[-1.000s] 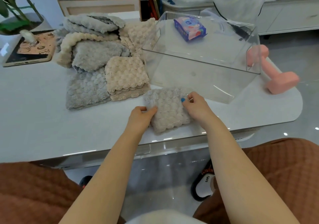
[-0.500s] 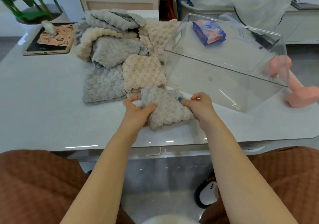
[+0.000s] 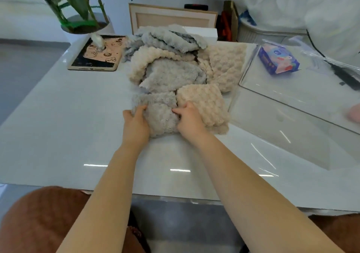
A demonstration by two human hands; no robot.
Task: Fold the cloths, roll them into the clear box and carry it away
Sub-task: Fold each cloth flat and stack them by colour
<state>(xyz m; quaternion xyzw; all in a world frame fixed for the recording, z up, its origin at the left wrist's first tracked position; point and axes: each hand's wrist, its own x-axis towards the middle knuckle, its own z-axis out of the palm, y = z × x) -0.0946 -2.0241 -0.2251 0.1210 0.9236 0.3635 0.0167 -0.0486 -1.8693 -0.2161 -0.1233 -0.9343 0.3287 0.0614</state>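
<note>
Both hands grasp one folded grey cloth [image 3: 160,117] at the near centre of the table. Left hand [image 3: 136,123] has its fingers curled over the cloth's left edge. Right hand [image 3: 190,120] has its fingers curled into the cloth's right edge, at the seam where it meets a folded beige cloth [image 3: 204,105]. The grey cloth lies on the surface, bunched between the two hands.

White table [image 3: 58,126]: glossy, and bears all the items below.

Clear box [image 3: 292,134]: on the table to the right of the cloths, just beside the beige cloth; no cloth is seen within it.

Pile of cloths [image 3: 169,67]: loose grey and beige pieces heaped behind the two folded ones and touching them.

Potted plant [image 3: 83,24]: far left corner of the table.

Tablet [image 3: 96,55]: flat, in front of the plant, to the left of the pile.

Tissue packet [image 3: 278,60]: blue and pink, seen through the box's walls; whether it lies inside the box or behind it cannot be told.

Pink object [image 3: 353,112]: at the right edge of view behind the box, blurred and mostly cut off.
</note>
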